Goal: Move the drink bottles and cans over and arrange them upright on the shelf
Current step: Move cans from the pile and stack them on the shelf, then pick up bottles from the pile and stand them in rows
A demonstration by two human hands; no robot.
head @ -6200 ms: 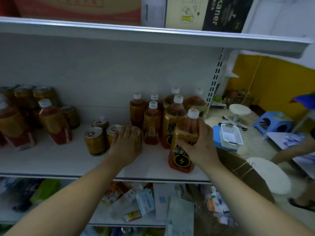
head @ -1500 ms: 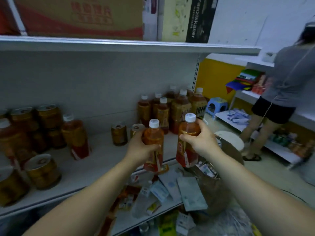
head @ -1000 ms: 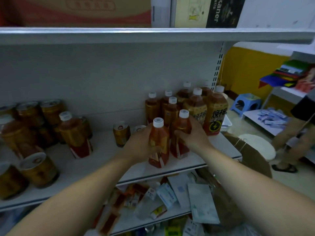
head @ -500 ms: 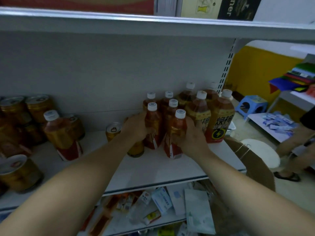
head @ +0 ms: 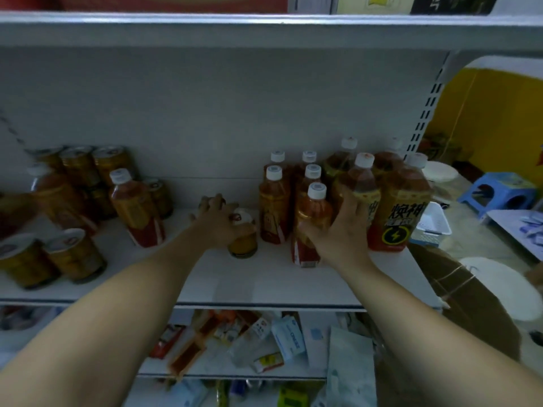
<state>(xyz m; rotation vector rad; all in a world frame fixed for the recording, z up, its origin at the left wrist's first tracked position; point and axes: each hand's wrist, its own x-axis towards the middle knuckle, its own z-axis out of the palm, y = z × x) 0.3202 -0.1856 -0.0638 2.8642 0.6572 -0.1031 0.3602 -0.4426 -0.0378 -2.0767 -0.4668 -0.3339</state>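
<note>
Item: drinks shelf [head: 249, 286], part stocked, bottles and cans standing along it. Right hand [head: 340, 230] is at the front bottle [head: 311, 224], which stands upright on the shelf as the foremost of the bottle cluster [head: 276, 201]; the thumb lies across its front and the fingers run up its right side, touching the tall bottle [head: 363, 189] behind, which reads as a loose grasp. Left hand [head: 217, 221] is draped over the can [head: 243, 242] just left of the cluster; the fingers bend past the rim, and whether they clasp the can or merely rest on it cannot be told. Hazards, as judged: (1) the cluster is packed shoulder to shoulder, so a shove on the front bottle, or fingers dragged out from between it and the tall bottle, may rock the neighbours and topple several in a row; (2) the lightning-mark bottle [head: 395, 218] stands at the open right end of the shelf, so a sideways nudge could send it off; (3) the can sits near the adjoining bottle, so sliding it right may knock that one; (4) the front bottle stands forward of the rest, and a careless pull of the wrist could tip it toward the lower shelf [head: 235, 376] of packets. Remedy: let go straight, one hand at a time
</note>
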